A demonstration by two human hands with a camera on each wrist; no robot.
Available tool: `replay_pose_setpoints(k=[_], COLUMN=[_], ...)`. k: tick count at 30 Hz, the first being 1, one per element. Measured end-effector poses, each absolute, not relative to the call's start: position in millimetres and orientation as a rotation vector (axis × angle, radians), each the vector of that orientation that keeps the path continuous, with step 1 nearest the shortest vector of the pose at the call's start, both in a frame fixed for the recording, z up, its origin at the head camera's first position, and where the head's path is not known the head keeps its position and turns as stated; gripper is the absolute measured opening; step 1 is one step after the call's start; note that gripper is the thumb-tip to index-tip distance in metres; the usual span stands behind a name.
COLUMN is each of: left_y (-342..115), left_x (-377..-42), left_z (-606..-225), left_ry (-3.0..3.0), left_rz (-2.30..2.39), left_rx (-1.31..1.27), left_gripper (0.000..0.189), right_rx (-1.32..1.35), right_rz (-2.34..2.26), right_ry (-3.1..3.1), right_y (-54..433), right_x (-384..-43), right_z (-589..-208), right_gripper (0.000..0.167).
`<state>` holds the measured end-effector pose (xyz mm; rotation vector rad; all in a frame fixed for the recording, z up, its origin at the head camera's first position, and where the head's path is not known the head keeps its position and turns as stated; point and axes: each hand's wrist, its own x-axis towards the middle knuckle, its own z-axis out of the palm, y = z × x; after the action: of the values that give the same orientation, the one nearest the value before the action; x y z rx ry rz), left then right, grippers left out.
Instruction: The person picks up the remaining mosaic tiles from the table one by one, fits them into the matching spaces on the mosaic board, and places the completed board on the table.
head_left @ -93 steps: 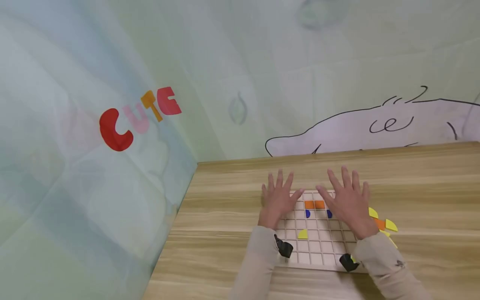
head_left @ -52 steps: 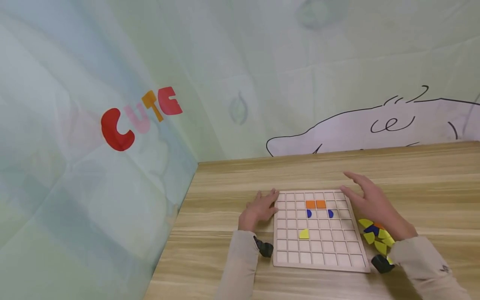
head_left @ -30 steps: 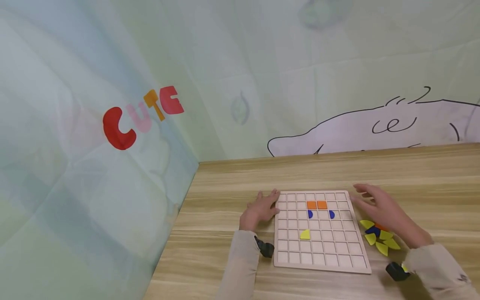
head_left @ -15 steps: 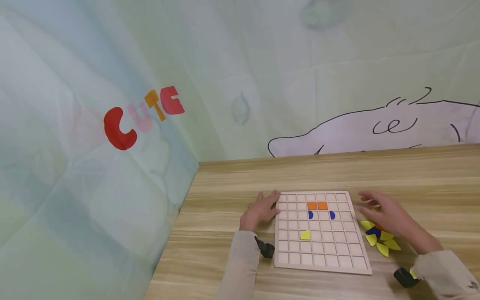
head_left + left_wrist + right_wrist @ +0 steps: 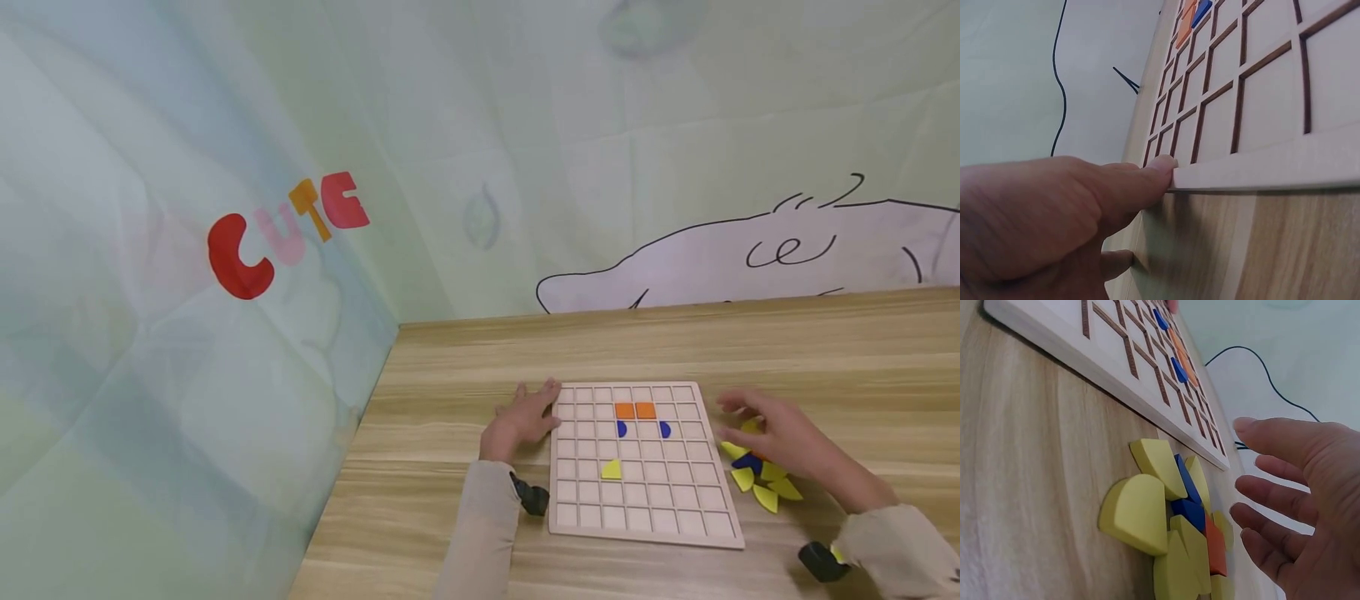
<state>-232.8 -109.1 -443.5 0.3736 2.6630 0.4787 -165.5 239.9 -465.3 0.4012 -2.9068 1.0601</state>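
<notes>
Frame lower right: right hand (image 5: 780, 429), fingers parted, empty, hovered near yellow pieces (image 5: 1135, 512). Left hand (image 5: 520, 422), fingers spread, touched board (image 5: 634, 472). I judged pieces light, rigid, best edge-pinched.

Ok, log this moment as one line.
left hand: touching grid board; right hand: empty, near loose pieces; on board: orange squares, blue half-circles, yellow quarter-circle

We see a wood-grain tabletop (image 5: 442, 400), a pale green backdrop (image 5: 510, 108), colourful letters (image 5: 303, 197) spelling CUTE, a black-outlined cartoon figure (image 5: 697, 271).
</notes>
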Motion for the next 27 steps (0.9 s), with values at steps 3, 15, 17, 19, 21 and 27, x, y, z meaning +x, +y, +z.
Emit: replay_pose_setpoints(k=[3, 15, 17, 19, 21, 27], left_y=[-108.9, -109.9, -110.4, -110.5, -110.5, -110.4], left_x=[-233.1, -234.4, -234.3, -234.1, -233.9, -234.7], left_z=[-443.5, -446.2, -446.5, -446.9, -447.0, -447.2], left_ry=[2.663, 2.674, 2.673, 2.674, 2.676, 2.672], left_rz=[0.482, 0.434, 0.432, 0.432, 0.432, 0.448], left_rx=[0.373, 0.379, 0.378, 0.38, 0.383, 0.387], left_gripper=[0.059, 0.059, 0.059, 0.059, 0.059, 0.06], right_rx=[0.42, 0.478, 0.497, 0.519, 0.532, 0.533], right_rz=[1.052, 1.018, 0.995, 0.976, 0.951, 0.913], right_ry=[-2.923, -2.957, -2.957, -2.949, -2.935, -2.916], right_y=[240.9, 244.0, 244.8, 245.8, 246.9, 249.3], right_x=[-164.6, -163.3, -163.0, -162.5, -161.8, -160.4], right_z=[-466.2, -469.2, -469.4, -469.8, -470.6, -473.2], right_gripper=[0.05, 0.036, 0.033, 0.03, 0.029, 0.027])
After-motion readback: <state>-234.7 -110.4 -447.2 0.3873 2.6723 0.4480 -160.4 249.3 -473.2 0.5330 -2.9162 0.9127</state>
